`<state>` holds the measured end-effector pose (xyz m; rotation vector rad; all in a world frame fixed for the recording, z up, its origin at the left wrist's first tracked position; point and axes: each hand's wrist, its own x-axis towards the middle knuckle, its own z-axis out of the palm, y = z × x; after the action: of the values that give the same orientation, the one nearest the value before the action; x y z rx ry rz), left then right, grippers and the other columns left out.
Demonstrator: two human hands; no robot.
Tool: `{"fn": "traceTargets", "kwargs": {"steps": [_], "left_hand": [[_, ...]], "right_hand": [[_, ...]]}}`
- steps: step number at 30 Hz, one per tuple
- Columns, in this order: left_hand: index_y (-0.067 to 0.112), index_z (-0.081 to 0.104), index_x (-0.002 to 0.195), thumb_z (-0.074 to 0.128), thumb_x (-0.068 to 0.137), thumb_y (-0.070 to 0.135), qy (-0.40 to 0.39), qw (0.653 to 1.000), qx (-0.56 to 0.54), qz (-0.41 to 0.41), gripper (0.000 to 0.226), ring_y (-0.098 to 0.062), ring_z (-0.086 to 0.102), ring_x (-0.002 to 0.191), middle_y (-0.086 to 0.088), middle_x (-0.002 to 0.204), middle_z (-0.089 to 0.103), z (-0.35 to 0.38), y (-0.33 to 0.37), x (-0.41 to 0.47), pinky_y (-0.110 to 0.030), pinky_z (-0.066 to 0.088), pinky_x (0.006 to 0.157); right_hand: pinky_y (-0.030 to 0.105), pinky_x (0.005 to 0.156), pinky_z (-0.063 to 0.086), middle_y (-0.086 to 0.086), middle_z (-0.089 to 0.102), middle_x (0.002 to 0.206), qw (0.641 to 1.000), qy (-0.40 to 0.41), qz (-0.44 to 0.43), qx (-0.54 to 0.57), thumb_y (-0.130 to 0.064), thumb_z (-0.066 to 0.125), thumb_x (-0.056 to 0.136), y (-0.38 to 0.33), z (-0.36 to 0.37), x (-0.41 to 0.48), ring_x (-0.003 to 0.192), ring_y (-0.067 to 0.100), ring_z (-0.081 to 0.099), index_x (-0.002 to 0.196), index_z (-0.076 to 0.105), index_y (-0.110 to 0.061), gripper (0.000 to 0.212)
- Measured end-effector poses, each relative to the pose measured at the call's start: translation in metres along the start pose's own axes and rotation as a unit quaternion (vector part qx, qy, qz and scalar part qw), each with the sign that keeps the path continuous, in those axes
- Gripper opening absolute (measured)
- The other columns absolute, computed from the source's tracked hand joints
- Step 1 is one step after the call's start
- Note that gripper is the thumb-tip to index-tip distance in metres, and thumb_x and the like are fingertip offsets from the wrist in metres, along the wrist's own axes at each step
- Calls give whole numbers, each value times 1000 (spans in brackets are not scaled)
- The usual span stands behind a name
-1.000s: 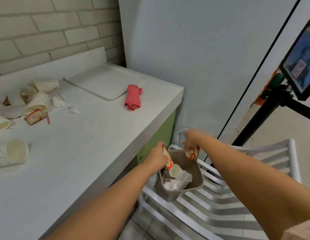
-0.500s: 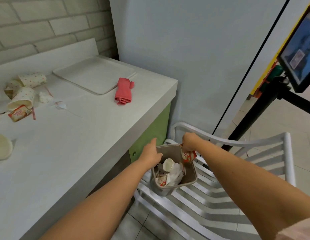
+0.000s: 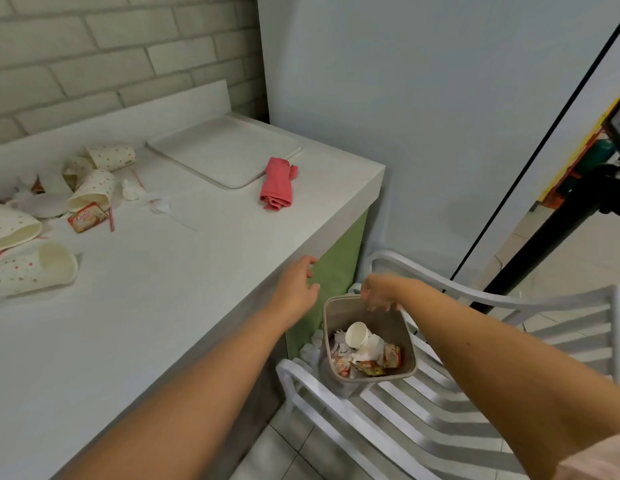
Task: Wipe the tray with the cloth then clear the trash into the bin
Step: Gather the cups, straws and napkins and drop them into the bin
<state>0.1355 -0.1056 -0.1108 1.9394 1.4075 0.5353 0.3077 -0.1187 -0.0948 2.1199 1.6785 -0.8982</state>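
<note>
At the far left of the white counter (image 3: 163,289) lies the uncleared trash: spotted paper cups (image 3: 31,271) on their sides, torn paper scraps and a small orange packet (image 3: 87,216). This litter is well apart from both hands. Farther right, at the counter's far side, the pale tray (image 3: 225,150) lies flat. The folded red cloth (image 3: 277,183) lies just beside its right near corner, and neither hand is near it.

The left hand (image 3: 298,285) hovers at the counter's near right edge with its fingers loosely spread and nothing in them. The grey bin (image 3: 331,320) lies just to its right and a little nearer. The bin stands on the seat of a white slatted chair (image 3: 619,327) and contains a white cup (image 3: 357,336), crumpled paper and packets (image 3: 391,355).

The right hand (image 3: 381,292) hangs over the bin's far rim with its fingers drooping loosely downward and nothing in its grasp. Whether its fingertips touch the rim cannot be told.
</note>
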Motion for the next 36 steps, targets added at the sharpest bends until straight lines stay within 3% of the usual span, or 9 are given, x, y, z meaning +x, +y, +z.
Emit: {"fn": "traceTargets", "kwargs": {"steps": [3,6,9,15,19,25,28,32,36], "left_hand": [[10,49,128,51,88,4,48,998,16,33,40,-15,49,83,-9,114,54,-20,-7,0,-24,42,78],[11,52,125,48,89,3,83,993,54,63,37,-10,44,88,-5,112,54,-49,-17,-3,-19,37,79],[14,57,118,49,90,5,137,984,82,82,30,-8,42,91,-2,107,57,-84,-35,-6,-17,35,81],[9,60,114,52,88,2,223,964,139,32,28,-23,46,103,-8,106,59,-160,-80,-15,-23,35,83],[7,61,112,54,85,0,256,951,175,-17,29,-29,47,107,-11,107,59,-199,-109,-21,-32,37,90],[13,59,118,57,83,3,263,925,260,-85,36,-30,36,121,-10,130,46,-240,-141,-30,-40,33,99],[18,53,125,61,79,3,258,912,297,-116,49,-29,33,125,-8,136,37,-258,-157,-33,-42,31,101],[25,36,140,63,78,7,197,906,341,-157,69,-33,23,134,-11,149,20,-281,-180,-32,-46,26,106],[30,23,145,61,81,11,150,900,366,-186,77,-34,13,140,-12,154,9,-299,-196,-25,-49,19,111]], "right_hand": [[21,51,41,1,52,69,999,10,-22,22,-5,55,88,-20,-10,-1,57,13,49,122,59,-3,34],[21,54,41,7,56,90,998,21,-48,28,-4,52,90,-45,-19,-5,77,20,53,125,57,-3,35],[25,58,47,9,57,98,997,9,-75,19,-4,46,92,-69,-27,-9,76,21,58,122,56,-5,32],[24,57,47,13,63,91,990,29,-133,24,-7,45,91,-114,-40,-15,76,23,59,96,60,-7,15],[23,54,45,11,63,86,985,47,-167,11,-5,43,89,-149,-46,-23,72,22,59,103,64,-1,25],[20,48,39,4,58,81,969,91,-227,7,-3,44,86,-199,-45,-26,58,14,53,103,64,-4,26],[21,62,41,-6,49,89,956,125,-266,-2,-7,50,89,-223,-43,-26,81,15,49,110,63,-8,25],[24,81,36,7,49,121,945,133,-298,1,-12,54,90,-254,-37,-24,96,17,44,126,53,-16,36],[28,91,37,9,37,133,941,136,-309,3,-20,58,90,-281,-30,-23,118,25,46,140,38,-23,54]]}}
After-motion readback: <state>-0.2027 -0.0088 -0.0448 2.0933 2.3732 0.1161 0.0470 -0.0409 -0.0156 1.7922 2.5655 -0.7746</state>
